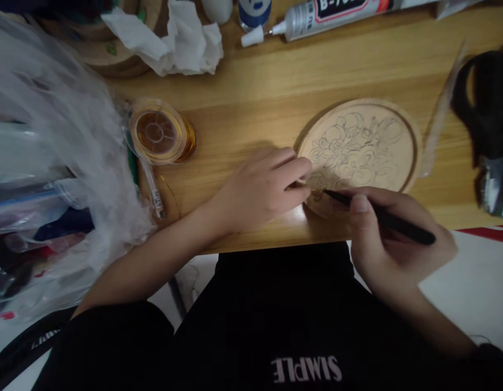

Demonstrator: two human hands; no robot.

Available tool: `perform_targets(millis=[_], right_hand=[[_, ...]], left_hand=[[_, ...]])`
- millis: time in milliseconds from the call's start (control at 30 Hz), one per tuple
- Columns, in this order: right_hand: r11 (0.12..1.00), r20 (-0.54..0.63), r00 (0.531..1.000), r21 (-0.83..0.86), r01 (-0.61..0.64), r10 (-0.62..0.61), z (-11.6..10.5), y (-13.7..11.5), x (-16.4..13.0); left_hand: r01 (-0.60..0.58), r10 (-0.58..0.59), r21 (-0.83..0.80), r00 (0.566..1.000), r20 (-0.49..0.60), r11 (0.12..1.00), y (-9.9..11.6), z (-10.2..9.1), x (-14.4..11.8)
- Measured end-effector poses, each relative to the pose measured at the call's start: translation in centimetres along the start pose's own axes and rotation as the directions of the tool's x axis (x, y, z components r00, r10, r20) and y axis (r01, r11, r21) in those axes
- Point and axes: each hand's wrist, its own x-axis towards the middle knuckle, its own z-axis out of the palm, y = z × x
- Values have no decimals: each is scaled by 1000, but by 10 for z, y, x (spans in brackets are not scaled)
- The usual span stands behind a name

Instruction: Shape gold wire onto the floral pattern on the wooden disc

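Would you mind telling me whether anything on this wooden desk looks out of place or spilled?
Nothing is spilled. Only the crumpled white tissue lies loose at the back edge, beside the capped glue tube.

Pale wood and dark line work

A round pale wooden disc (359, 144) is showing a dark swirling floral outline; a slim black pen (382, 218) is contrasting with the honey-coloured wooden table (276, 81), near a clear spool of golden-amber wire (161, 133).

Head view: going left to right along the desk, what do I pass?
Plastic bags → wire spool → left hand → round wooden disc → black object at the right edge. The right hand holds a black tool to the disc's near rim.
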Motion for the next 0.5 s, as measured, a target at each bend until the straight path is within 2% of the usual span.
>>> perform_targets(millis=[133,233,333,500], right_hand=[[998,-29,999,-53,-23,22,7,-3,-4],[998,-68,997,-58,-23,19,10,-5,-4],[996,-55,998,-84,3,-7,12,-6,-3],[984,-73,985,-99,146,-154,15,-2,-3]], left_hand=[[0,0,-1,1000,14,1000,-1,1,0],[-12,12,0,1000,-13,1000,-2,3,-1],[-30,30,-4,999,-39,1000,-2,4,-1],[-44,43,-21,997,-56,999,-3,4,-2]])
